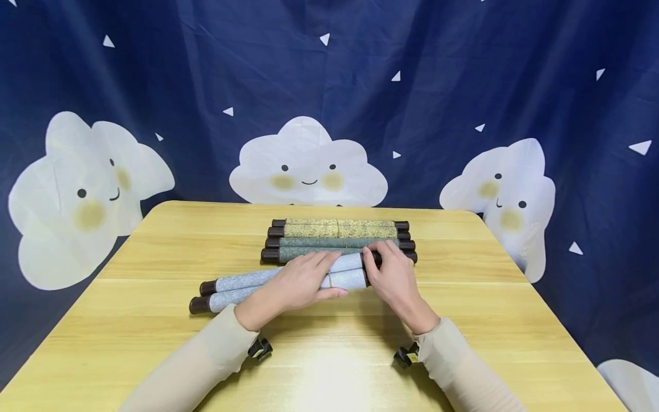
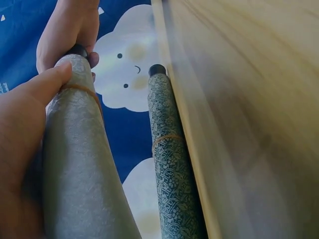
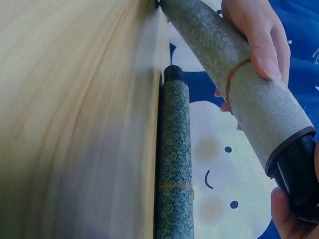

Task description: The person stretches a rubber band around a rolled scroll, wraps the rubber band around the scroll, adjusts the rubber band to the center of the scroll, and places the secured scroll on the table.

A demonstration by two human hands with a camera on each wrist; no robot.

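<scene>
Two pale blue-grey patterned scrolls (image 1: pixel 234 297) with dark brown end knobs lie side by side at a slant, their right ends raised off the table in the wrist views. Across their right half, my left hand (image 1: pixel 301 280) grips them, thumb on the near side by a thin tan band. My right hand (image 1: pixel 393 280) holds their right end around the dark knobs. In the left wrist view, one pale scroll (image 2: pixel 79 149) hides most of the other. Just behind the pair are two dark green scrolls (image 1: pixel 304 243), partly covered by my hands.
Two yellow patterned scrolls (image 1: pixel 314 230) lie behind the green ones, parallel to the far edge of the wooden table (image 1: pixel 154 286). A dark blue curtain (image 1: pixel 206 68) with smiling clouds hangs behind the table.
</scene>
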